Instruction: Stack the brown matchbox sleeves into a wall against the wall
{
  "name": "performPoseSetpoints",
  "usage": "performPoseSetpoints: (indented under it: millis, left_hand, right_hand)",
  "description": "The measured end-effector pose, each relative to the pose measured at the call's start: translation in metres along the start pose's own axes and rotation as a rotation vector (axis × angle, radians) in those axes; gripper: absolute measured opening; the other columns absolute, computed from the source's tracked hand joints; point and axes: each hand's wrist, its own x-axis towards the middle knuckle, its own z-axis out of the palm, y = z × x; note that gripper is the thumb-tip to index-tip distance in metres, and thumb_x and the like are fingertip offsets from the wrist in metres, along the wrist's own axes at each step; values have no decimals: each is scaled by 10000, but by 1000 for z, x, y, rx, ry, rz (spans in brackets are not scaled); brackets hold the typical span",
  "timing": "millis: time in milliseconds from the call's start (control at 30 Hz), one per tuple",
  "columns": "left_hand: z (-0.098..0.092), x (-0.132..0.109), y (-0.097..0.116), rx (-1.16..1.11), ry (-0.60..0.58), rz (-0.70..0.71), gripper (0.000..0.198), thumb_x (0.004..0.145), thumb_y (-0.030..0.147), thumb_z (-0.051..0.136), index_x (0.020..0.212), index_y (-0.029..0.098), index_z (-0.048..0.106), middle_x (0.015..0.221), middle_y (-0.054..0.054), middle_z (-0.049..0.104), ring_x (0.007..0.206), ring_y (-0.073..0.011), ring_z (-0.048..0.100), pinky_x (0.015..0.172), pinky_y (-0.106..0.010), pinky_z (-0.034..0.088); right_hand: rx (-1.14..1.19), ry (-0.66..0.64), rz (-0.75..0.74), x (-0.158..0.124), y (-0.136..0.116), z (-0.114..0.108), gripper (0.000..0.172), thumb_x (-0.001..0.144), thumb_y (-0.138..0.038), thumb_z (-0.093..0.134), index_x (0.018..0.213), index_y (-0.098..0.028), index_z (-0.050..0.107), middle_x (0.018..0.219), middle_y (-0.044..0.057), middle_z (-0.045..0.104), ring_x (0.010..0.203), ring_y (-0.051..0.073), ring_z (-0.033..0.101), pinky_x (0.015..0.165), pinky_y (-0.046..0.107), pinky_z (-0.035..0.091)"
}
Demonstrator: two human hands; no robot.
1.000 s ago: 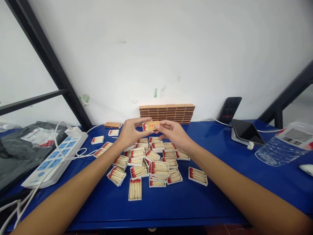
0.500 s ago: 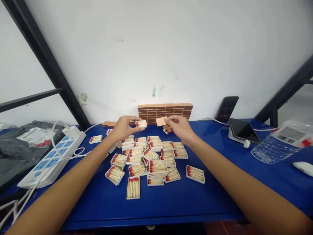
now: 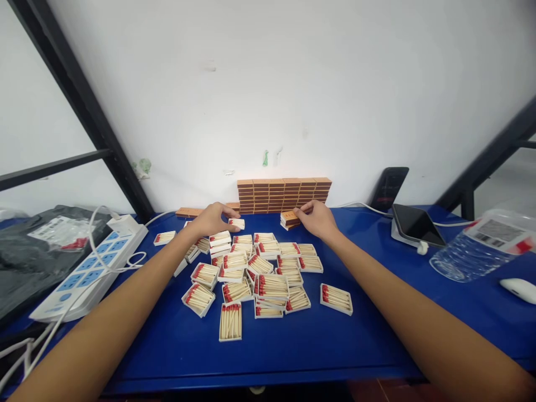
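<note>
My left hand (image 3: 215,219) pinches a small white matchbox tray (image 3: 237,223) with matches at the far side of the tray pile. My right hand (image 3: 316,219) has its thumb and fingers closed at the right end of an orange matchbox sleeve (image 3: 290,215), which rests on top of a short stack. Between my forearms many open matchbox trays (image 3: 271,285), filled with red-tipped matches, lie heaped and partly overlapping. One tray (image 3: 336,298) lies apart on the right, another (image 3: 230,321) at the front.
A wall of stacked matchboxes (image 3: 285,195) stands against the white wall. On the left of the blue table (image 3: 268,357) lie a power strip (image 3: 90,268) and a dark plastic bag (image 3: 25,257). To the right are two phones (image 3: 419,224), a plastic bottle (image 3: 473,245) and a white mouse (image 3: 519,289).
My right hand has lowered the orange sleeve from the air onto the short stack. My left hand has brought its tray slightly down and to the left.
</note>
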Motion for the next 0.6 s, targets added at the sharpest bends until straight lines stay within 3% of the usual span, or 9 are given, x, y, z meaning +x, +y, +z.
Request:
performPoseSetpoints:
  millis: [200, 333, 400, 500, 600]
  left_hand:
    - [-6, 3, -3, -12, -10, 26, 437, 678, 462, 867, 1025, 200, 826, 1071, -101, 807, 990, -273, 734, 920, -402, 565]
    - [-34, 0, -24, 157, 198, 26, 386, 742, 462, 783, 1028, 207, 825, 1070, -98, 800, 1001, -278, 720, 930, -407, 556]
    - [-51, -3, -42, 291, 236, -34, 378, 714, 422, 775, 1031, 223, 828, 1117, -87, 791, 1053, -311, 708, 964, -411, 541]
    - [-71, -10, -68, 330, 123, -155, 457, 670, 388, 766, 1097, 234, 816, 1149, -76, 790, 1082, -335, 710, 946, -385, 549]
    - [-79, -14, -87, 390, 51, -201, 552, 645, 349, 746, 1183, 227, 788, 1218, -90, 773, 1167, -354, 680, 969, -391, 537]
  right_hand:
    - [-17, 55, -90, -2, -7, -7, 233, 919, -417, 646, 825, -204, 660, 892, 76, 758, 842, 229, 678, 771, 339, 471]
    - [-46, 88, -122, 0, -7, -10, 229, 923, -394, 637, 801, -202, 663, 865, 80, 760, 816, 232, 675, 788, 345, 474]
    - [-59, 89, -136, 1, -5, -9, 227, 919, -389, 641, 792, -203, 666, 853, 77, 760, 801, 231, 673, 788, 346, 475]
    - [-74, 82, -154, 1, -2, -7, 225, 913, -386, 647, 781, -206, 674, 846, 71, 761, 797, 231, 671, 781, 345, 474]
    - [-83, 75, -167, 1, -1, -6, 227, 914, -384, 641, 775, -209, 681, 837, 69, 757, 801, 233, 670, 772, 343, 473]
